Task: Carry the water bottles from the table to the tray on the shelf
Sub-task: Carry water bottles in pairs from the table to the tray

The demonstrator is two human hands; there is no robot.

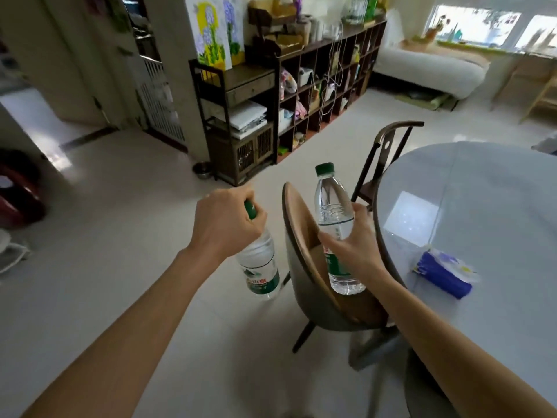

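One water bottle [261, 263] is gripped at its cap by the left hand [224, 226]; another bottle [336, 227] is clasped mid-body by the right hand [354, 248], apparently clear of the table's [482, 206] left edge.

Both bare forearms reached forward from the lower corners, converging toward twelve o'clock. The left hand [224, 221], knuckles up, was clenched over the green-capped top of a clear plastic water bottle [260, 267] hanging below it. The right hand [354, 242], at its three o'clock, wrapped a second upright clear plastic bottle [333, 218] mid-body, thumb across the label.
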